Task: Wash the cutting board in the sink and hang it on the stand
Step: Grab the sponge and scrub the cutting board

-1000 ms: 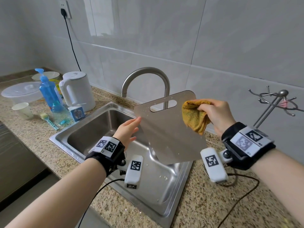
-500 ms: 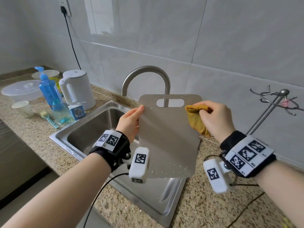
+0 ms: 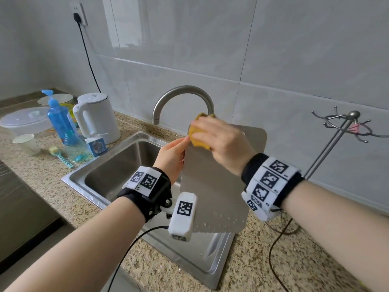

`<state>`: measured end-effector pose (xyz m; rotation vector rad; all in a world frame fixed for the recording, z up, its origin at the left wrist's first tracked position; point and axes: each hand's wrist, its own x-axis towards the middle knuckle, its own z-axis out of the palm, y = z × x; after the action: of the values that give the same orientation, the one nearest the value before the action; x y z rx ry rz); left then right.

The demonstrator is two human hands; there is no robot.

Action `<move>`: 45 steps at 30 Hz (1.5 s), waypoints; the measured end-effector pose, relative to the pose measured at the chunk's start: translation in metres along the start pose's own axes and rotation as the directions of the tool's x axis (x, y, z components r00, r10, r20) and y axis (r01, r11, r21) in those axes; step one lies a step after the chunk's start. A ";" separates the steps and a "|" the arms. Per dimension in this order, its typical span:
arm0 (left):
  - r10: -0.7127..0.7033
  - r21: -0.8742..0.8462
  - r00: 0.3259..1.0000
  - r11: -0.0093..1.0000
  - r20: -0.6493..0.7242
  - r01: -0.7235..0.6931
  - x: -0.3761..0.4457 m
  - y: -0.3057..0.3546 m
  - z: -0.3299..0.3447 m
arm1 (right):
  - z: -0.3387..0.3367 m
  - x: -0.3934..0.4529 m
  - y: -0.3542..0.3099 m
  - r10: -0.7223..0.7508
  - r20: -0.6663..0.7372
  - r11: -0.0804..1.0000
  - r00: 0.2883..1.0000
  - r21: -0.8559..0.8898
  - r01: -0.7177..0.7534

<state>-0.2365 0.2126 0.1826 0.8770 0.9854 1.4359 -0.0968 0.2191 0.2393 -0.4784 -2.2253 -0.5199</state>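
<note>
Steel cutting board (image 3: 212, 186) upright over sink (image 3: 117, 173): left hand (image 3: 171, 158) grips its edge, right hand (image 3: 221, 144) presses cloth (image 3: 197, 138).

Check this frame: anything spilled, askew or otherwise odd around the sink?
Nothing stands out. The left hand holds the cutting board upright over the sink while the right hand presses a yellow cloth on it.
</note>
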 end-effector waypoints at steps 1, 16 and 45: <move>0.008 -0.017 1.000 1.000 0.008 -0.008 0.000 0.001 -0.001 | 0.004 -0.002 -0.003 -0.057 0.062 0.998 0.996 -0.011 0.058; 0.000 -0.174 0.993 0.985 -0.119 -0.021 0.002 0.018 -0.018 | -0.024 -0.026 0.031 0.119 0.038 0.978 0.992 -0.179 -0.110; 0.038 -0.063 0.976 0.997 -0.216 -0.052 0.012 0.013 -0.012 | -0.034 -0.042 0.041 0.243 0.032 0.963 0.970 -0.128 -0.237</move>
<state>-0.2537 0.2235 0.1894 0.7085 1.0748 1.6186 -0.0297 0.2291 0.2361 -0.8219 -2.1493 -0.5231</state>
